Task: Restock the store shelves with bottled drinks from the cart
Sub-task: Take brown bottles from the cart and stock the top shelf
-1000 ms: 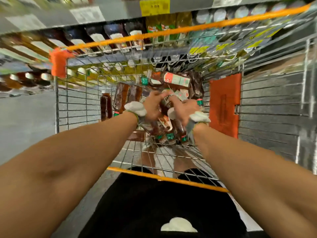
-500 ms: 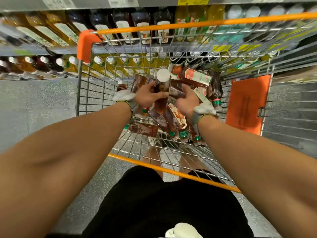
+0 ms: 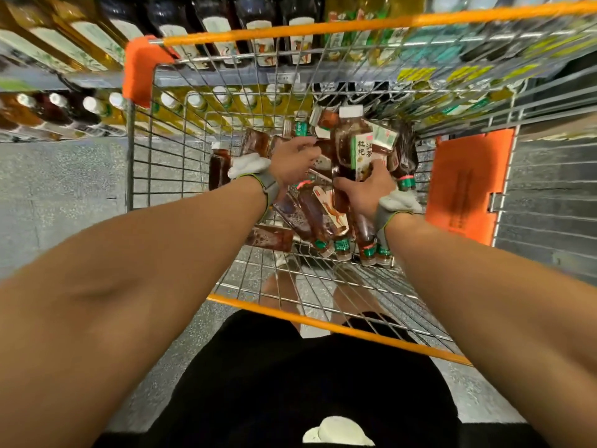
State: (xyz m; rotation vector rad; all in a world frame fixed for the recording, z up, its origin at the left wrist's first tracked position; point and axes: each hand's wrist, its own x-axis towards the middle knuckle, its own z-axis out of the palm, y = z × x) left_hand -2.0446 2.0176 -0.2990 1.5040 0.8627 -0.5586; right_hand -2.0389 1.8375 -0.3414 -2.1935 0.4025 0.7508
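Right hand (image 3: 366, 190): wrapped round the lower body of an upright bottle (image 3: 350, 137), white cap uppermost.
Left hand (image 3: 292, 161): just beside the right, fingers curled into the stock. We cannot tell whether it grips anything (the fingertips are hidden).
Pile of bottles (image 3: 318, 218): lying under and between both hands, inside the cart (image 3: 323, 27).
Shelves (image 3: 42, 80): beyond both hands, past the cart's far rim, already lined with drinks.
Change: half a second ago we see an upright bottle in the left hand and the right hand resting on the pile. Now the right hand carries the upright one.
Meaning: we judge the pick nearly complete. One bottle is free of the pile, and the lift over the rim to the shelf remains.
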